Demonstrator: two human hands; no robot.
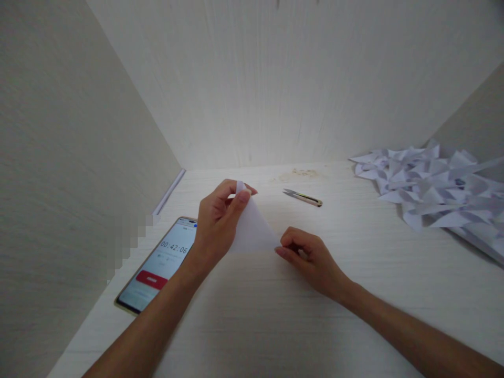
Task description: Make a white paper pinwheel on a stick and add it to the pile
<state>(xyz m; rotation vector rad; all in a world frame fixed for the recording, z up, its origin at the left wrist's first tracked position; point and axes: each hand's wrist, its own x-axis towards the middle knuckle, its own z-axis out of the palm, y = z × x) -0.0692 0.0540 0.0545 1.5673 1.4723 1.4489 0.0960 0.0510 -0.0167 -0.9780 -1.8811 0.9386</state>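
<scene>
A thin white sheet of paper [254,231] hangs between my two hands, just above the table. My left hand [220,212] pinches its upper corner between thumb and fingers, and a small flap of paper sticks up past the thumb. At the lower right corner of the sheet, the thumb and forefinger of my right hand [305,254] are closed on its tip. The left part of the paper is hidden behind my left hand. Beyond my right hand lies a pair of thread snips [302,197], blades pointing left.
A phone [157,268] showing a running timer lies at the left, partly under my left forearm. Several folded white paper pinwheel shapes [437,184] are heaped at the right. A thin white strip [169,191] runs along the left wall. Walls enclose the white table [252,325] at the back and sides.
</scene>
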